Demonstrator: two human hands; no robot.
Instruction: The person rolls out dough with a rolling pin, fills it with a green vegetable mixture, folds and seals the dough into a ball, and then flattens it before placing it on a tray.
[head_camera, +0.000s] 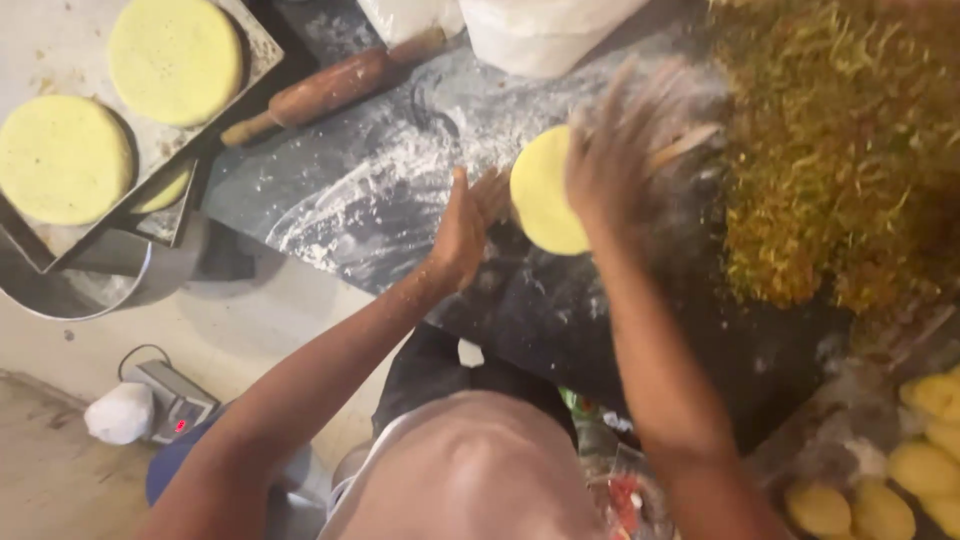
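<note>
yellow dough disc (543, 195) between left hand (462, 228), blurred right hand (622, 150), touching both

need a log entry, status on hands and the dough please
Left hand open, edge-on beside round yellow dough disc. Right hand blurred, fingers spread against disc, grip unclear. Wooden rolling pin lies apart on floured dark slab.

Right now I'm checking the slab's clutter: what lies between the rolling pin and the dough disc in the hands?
In the head view, only flour-dusted dark slab lies between the rolling pin and the yellow dough disc.
</note>
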